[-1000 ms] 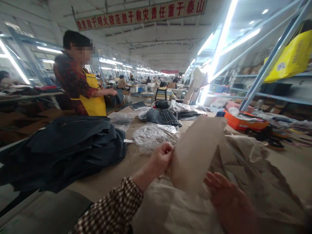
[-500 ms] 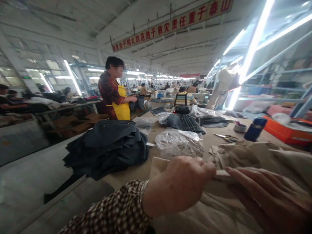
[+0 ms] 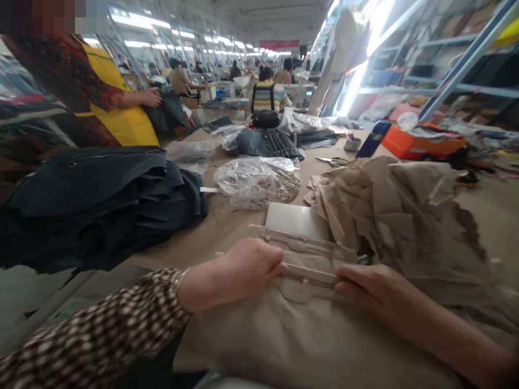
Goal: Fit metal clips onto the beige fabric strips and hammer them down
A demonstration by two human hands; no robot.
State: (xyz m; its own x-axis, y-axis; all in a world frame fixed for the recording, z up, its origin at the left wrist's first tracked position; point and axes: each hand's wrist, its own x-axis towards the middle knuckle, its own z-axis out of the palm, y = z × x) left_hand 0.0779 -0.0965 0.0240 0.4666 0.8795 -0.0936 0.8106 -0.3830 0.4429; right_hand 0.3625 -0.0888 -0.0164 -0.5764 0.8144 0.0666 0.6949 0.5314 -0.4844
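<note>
My left hand [image 3: 243, 267] and my right hand [image 3: 375, 289] rest at the two ends of a clear plastic template [image 3: 310, 259] that lies across a beige fabric piece [image 3: 300, 329] at the near table edge. Both hands are closed on the template's ends and press it flat onto the cloth. A rounded flap outline shows just under the template. My left sleeve is brown-and-white check. A loose heap of beige cut pieces [image 3: 397, 216] lies right behind my right hand.
A pile of dark garments [image 3: 101, 205] sits to the left, a clear plastic bag [image 3: 257, 181] in the middle, scissors [image 3: 334, 160] and an orange box [image 3: 421, 141] farther back. A person in a yellow apron [image 3: 117, 116] stands at the far left. Shelving runs along the right.
The view has dropped toward the table. The beige piece held up before now lies flat, and both hands have come down onto the clear template over it.
</note>
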